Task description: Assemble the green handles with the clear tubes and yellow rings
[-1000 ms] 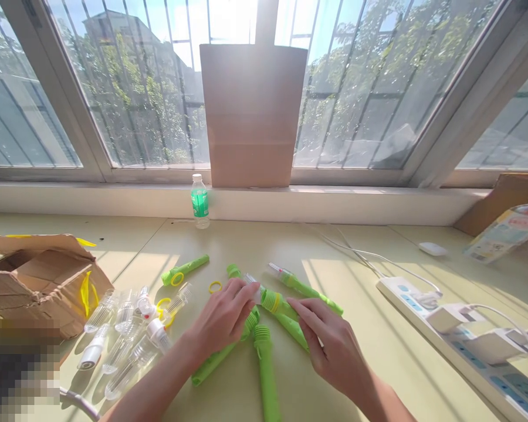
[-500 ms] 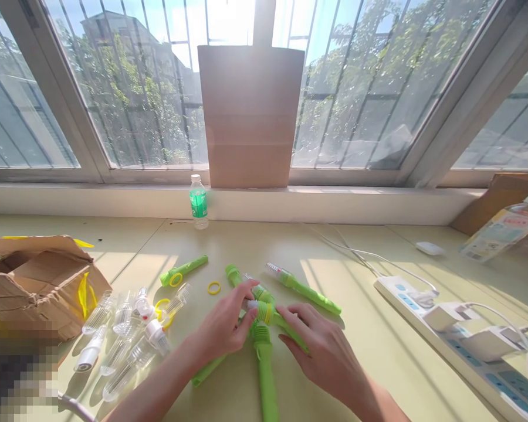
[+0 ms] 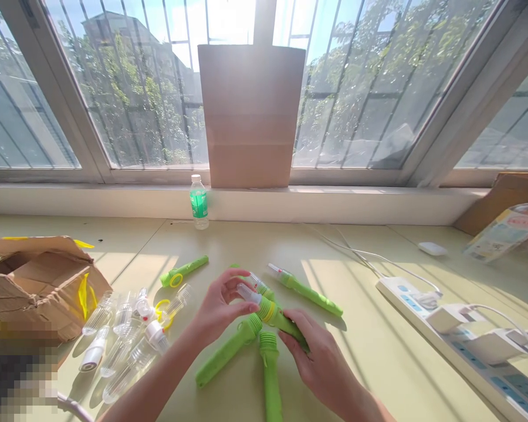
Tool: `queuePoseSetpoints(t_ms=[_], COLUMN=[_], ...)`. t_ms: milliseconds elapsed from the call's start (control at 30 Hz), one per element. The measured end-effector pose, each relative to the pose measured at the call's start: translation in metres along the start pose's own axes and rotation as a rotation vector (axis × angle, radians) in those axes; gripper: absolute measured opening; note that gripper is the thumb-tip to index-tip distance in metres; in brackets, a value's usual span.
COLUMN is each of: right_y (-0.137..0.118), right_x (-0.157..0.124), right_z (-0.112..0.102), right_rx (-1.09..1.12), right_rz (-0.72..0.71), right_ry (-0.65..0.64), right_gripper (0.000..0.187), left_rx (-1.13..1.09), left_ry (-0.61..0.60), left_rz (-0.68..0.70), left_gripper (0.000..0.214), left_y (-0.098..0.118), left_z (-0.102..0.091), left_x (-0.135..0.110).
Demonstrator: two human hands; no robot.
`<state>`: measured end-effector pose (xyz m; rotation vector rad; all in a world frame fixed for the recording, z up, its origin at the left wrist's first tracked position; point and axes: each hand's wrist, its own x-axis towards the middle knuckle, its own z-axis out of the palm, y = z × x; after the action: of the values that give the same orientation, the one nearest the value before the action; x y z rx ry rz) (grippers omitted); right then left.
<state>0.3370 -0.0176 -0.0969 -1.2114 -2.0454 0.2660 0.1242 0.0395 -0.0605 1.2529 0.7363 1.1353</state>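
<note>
Tube and clear tip, at lower centre of the frame, should be kept in line and not forced; the tube is grasped by the right hand, while the tip is bracketed by the left hand; whether pinched cannot be told.

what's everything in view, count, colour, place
tubes: at least six, green, centre
loose pieces: several, clear and white, left
rings: at least two, yellow, left
box: one, brown, left
bottle: one, clear, near sill
cardboard sheet: one, brown, against window
table: one, pale green, beneath
power strip: one, white, right
plugs and cables: several, white, right
puck: one, white, back right
container: one, pale, far right
right hand: one, bare, holding tube
left hand: one, bare, at its tip
</note>
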Motion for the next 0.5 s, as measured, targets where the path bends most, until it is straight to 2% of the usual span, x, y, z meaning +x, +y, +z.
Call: queuePoseSetpoints(t_ms=[167, 267, 367, 500], right_y=[-0.001, 0.000, 0.001, 0.002], right_x=[0.003, 0.004, 0.004, 0.003], right_z=[-0.004, -0.005, -0.007, -0.008], right_rx=[0.004, 0.006, -0.013, -0.016], right_rz=[0.011, 0.010, -0.006, -0.035], right_ry=[-0.037, -0.031, -0.002, 0.041], right_gripper=[0.022, 0.027, 0.032, 0.037], left_rx=[0.005, 0.152, 0.624, 1.482], left_ry=[-0.013, 0.105, 0.271, 0.354], left_rz=[0.042, 0.117, 0.188, 0.183], left_gripper=[0.053, 0.039, 0.032, 0.018], left_y=[-0.007, -0.012, -0.013, -0.010], left_z=[0.002, -0.003, -0.016, -0.035], left_x=[0.001, 0.003, 0.006, 0.007])
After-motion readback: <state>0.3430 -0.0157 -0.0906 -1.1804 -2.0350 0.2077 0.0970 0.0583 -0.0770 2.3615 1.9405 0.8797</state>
